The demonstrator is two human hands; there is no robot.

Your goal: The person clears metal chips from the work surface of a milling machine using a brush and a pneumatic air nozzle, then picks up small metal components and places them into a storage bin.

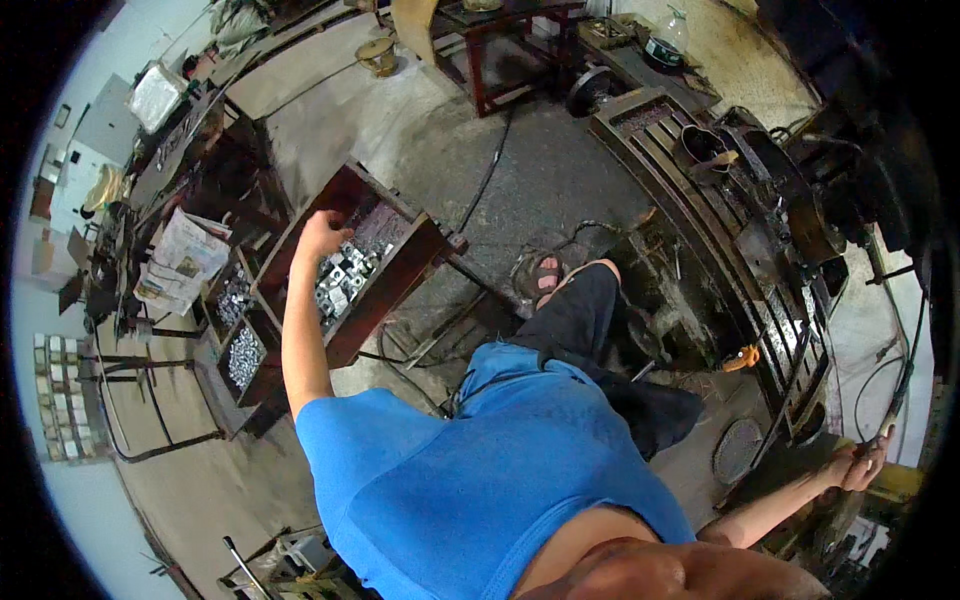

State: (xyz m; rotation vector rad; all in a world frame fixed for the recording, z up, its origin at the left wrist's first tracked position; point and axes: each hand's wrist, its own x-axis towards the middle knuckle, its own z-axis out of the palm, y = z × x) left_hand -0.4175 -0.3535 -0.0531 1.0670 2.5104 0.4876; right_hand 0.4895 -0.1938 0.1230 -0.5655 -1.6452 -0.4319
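Note:
My left hand (322,236) reaches into a reddish-brown divided box (405,262), its fingers drawn together over the far end of the compartment. Whether a part is between them is hidden. Just below the fingers lies a heap of small silvery metal blocks (345,280). My right hand (858,467) is far out at the lower right, its fingers curled round the lower end of a dark lever (897,405); the grip itself is small and partly hidden.
Beside the box are trays of small metal parts (243,358) and a newspaper (182,262). A dark, oily machine bed (715,225) curves along the right, with an orange piece (741,358) on its edge. A cable (488,180) crosses the floor near my foot.

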